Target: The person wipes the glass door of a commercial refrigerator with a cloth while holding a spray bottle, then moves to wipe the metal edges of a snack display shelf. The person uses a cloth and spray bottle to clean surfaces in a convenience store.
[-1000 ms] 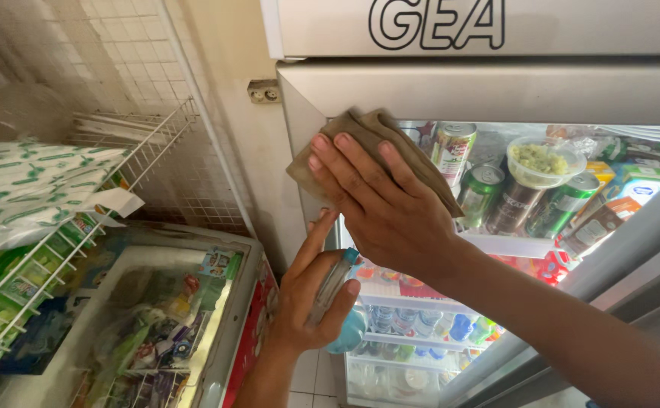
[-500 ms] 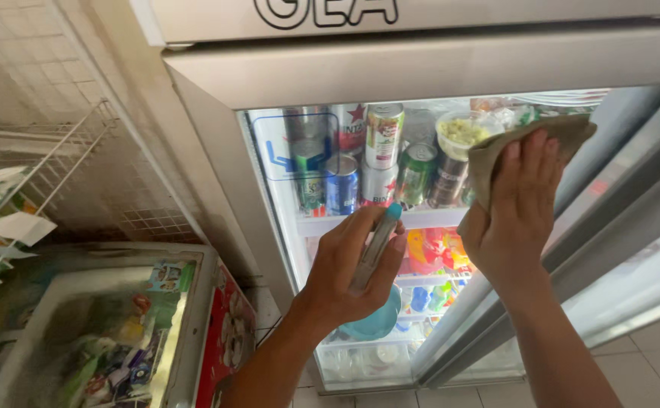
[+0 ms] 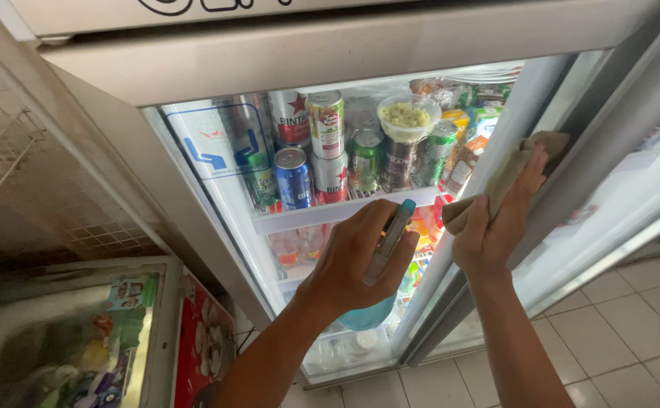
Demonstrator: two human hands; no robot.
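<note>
Both my forearms come up from the bottom of the frame, bare all the way, no sleeves showing. My left hand (image 3: 356, 261) at centre and my right hand (image 3: 496, 227) just right of it are bare too: short trimmed nails, slim wrists.

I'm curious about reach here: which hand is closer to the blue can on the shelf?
Left. The left hand, holding a spray bottle, hovers just below and right of the blue can. The right hand presses a cloth against the door frame, farther right.
</note>
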